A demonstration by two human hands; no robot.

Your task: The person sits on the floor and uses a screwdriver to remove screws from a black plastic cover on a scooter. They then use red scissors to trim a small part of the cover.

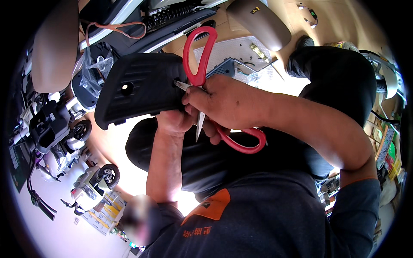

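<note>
A black ribbed plastic panel (144, 88) with a round hole near its left end is held up in front of me. My left hand (174, 120) grips its lower right edge, fingers curled and partly hidden behind my other hand. In my right hand (221, 101) is a pair of scissors (198, 79) with red loop handles, its blades spread apart. I hold it around the pivot rather than through the loops. One blade tip meets the panel near its right end; the other blade points down, past my left hand.
A brown seat (263, 23) lies at the upper right, another brown padded piece (56, 47) at the upper left. An orange strap (114, 26) and a clear plastic bag (91, 71) hang by scooter parts. Scooters (90, 187) stand left. Small parts lie on a pale mat (238, 45).
</note>
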